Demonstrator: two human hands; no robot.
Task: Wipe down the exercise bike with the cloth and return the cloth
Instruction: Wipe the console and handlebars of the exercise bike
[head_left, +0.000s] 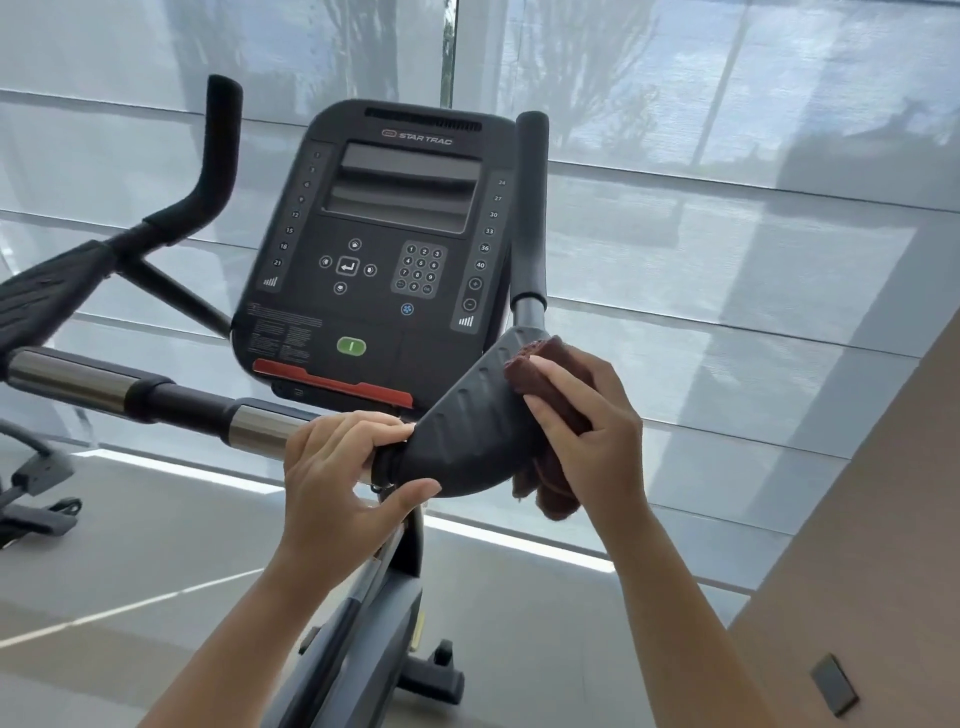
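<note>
The dark-red cloth (550, 384) is gripped folded in the right hand (587, 431), fingers curled over it. It is pressed vs. the far edge of the black ribbed arm pad (467, 431) of the exercise bike (379, 618). A loose bit of cloth is seen hanging under the pad, approx. 5 o'clock of it. The pad itself is found at 4 o'clock from the console (384, 249).

The left hand (337, 478) is clenched round the handlebar (260, 423) just where the pad starts, at 9 o'clock of the pad. Its fingers are laid over the top and the thumb is set vs. the pad's underside.

On the console, a green button (351, 346) is seen at 6 o'clock, w/ a red strip (332, 382) just below it. Two upright grips are seen: one (531, 208) at 3 o'clock of the console, close beside it, the other (218, 145) at 9 o'clock, well apart. Window blinds (727, 208) are spread behind the bike, and the floor (130, 597) is seen at 7 o'clock.
</note>
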